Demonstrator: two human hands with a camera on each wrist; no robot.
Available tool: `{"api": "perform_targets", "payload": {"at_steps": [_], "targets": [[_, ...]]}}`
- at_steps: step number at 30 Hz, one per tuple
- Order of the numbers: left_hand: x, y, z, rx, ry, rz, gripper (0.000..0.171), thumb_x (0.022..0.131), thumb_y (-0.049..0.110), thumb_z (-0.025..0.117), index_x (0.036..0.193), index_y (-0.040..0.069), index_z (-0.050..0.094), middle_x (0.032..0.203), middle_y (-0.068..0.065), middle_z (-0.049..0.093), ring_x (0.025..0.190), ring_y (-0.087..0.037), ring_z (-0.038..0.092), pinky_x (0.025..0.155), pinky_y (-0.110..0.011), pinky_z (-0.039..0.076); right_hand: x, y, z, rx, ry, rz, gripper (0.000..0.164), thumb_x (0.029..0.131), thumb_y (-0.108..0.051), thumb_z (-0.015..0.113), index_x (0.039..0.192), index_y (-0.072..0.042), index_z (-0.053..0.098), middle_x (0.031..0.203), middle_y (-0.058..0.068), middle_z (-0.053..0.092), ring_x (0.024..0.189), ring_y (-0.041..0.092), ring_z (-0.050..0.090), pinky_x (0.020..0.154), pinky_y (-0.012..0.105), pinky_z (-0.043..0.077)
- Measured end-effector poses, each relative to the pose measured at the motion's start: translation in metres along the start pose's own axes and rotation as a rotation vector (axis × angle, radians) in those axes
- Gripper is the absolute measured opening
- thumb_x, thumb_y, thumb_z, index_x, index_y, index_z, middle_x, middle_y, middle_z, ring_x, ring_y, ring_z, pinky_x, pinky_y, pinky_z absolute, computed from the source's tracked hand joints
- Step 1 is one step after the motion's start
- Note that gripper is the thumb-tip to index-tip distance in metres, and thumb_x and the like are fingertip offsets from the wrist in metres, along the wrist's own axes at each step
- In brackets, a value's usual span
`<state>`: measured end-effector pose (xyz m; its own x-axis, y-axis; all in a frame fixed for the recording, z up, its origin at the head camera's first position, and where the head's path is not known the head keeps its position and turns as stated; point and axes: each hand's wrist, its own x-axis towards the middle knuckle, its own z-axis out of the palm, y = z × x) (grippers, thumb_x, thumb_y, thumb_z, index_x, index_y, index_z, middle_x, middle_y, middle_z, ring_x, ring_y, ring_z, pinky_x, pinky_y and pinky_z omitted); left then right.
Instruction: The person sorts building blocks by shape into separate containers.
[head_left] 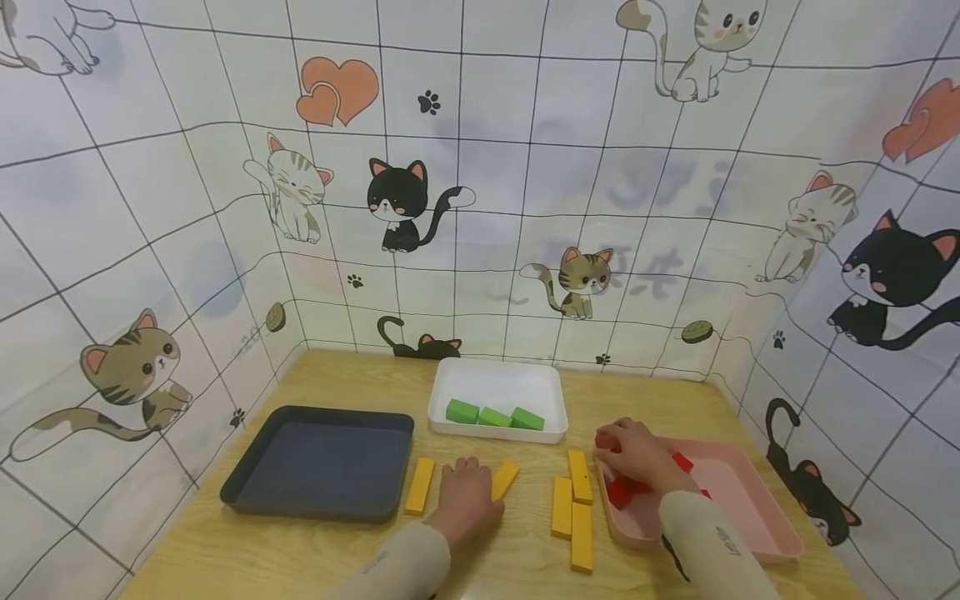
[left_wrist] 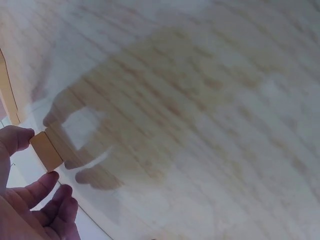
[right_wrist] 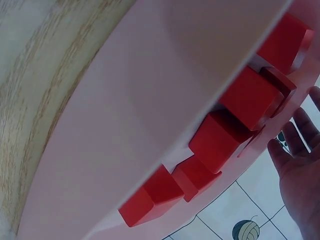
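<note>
My left hand [head_left: 467,498] is low over the wooden table. In the left wrist view its thumb and a finger pinch the ends of a yellow block [left_wrist: 47,151], while the other fingers are loosely bent. At the left edge of the pink tray [head_left: 750,533], my right hand [head_left: 641,457] reaches over the rim, thumb and index finger around a red block [head_left: 609,443]. Other red blocks [right_wrist: 250,97] lie along the tray's side in the right wrist view. That view leaves out the right thumb and index tip; the remaining fingers show apart from the blocks.
A dark grey tray [head_left: 322,462] stands at the left. Behind the hands a white tray [head_left: 495,383] has green blocks [head_left: 495,417] along its front. One yellow block [head_left: 420,485] lies left of my left hand; three yellow blocks [head_left: 582,537] lie beside the pink tray.
</note>
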<state>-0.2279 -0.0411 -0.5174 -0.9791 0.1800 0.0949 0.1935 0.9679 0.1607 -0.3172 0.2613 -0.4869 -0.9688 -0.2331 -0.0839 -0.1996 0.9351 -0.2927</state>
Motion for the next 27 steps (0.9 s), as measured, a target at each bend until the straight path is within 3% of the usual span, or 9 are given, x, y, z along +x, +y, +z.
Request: {"api": "perform_targets", "payload": {"at_steps": [11,17,23,27], "targets": [[0.000,-0.003,-0.008,-0.116,-0.046,-0.030,0.030,0.078,0.032,0.079,0.079,0.010,0.060,0.074,-0.001,0.049,0.073,-0.021,0.049,0.075,-0.043,0.041,0.002,0.001,0.001,-0.013,-0.004,-0.010,0.052,0.090,-0.042,0.071,0.133,-0.014,0.061,0.130,0.017,0.053,0.109,0.033,0.049,0.088,0.055,0.053],[0.004,-0.010,-0.015,-0.202,-0.059,-0.028,0.028,0.079,0.031,0.079,0.088,0.007,0.066,0.078,-0.001,0.053,0.075,-0.021,0.049,0.079,-0.046,0.043,-0.001,0.001,-0.002,-0.008,-0.001,-0.017,0.053,0.090,-0.042,0.071,0.134,-0.014,0.060,0.131,0.018,0.052,0.110,0.035,0.049,0.087,0.055,0.053],[0.004,-0.027,-0.030,-0.241,0.004,-0.002,0.030,0.078,0.030,0.080,0.093,0.006,0.069,0.079,0.001,0.056,0.073,-0.018,0.049,0.074,-0.045,0.042,0.000,0.002,0.000,-0.008,0.013,-0.029,0.052,0.091,-0.042,0.071,0.132,-0.014,0.061,0.131,0.018,0.052,0.111,0.035,0.049,0.090,0.057,0.051],[0.003,-0.044,-0.046,-0.291,0.032,-0.046,0.031,0.078,0.026,0.079,0.098,0.005,0.070,0.085,-0.001,0.064,0.077,-0.019,0.055,0.077,-0.046,0.043,0.001,0.003,0.002,-0.012,0.014,-0.021,0.051,0.091,-0.043,0.070,0.133,-0.014,0.061,0.132,0.017,0.052,0.111,0.034,0.049,0.090,0.056,0.051]]}}
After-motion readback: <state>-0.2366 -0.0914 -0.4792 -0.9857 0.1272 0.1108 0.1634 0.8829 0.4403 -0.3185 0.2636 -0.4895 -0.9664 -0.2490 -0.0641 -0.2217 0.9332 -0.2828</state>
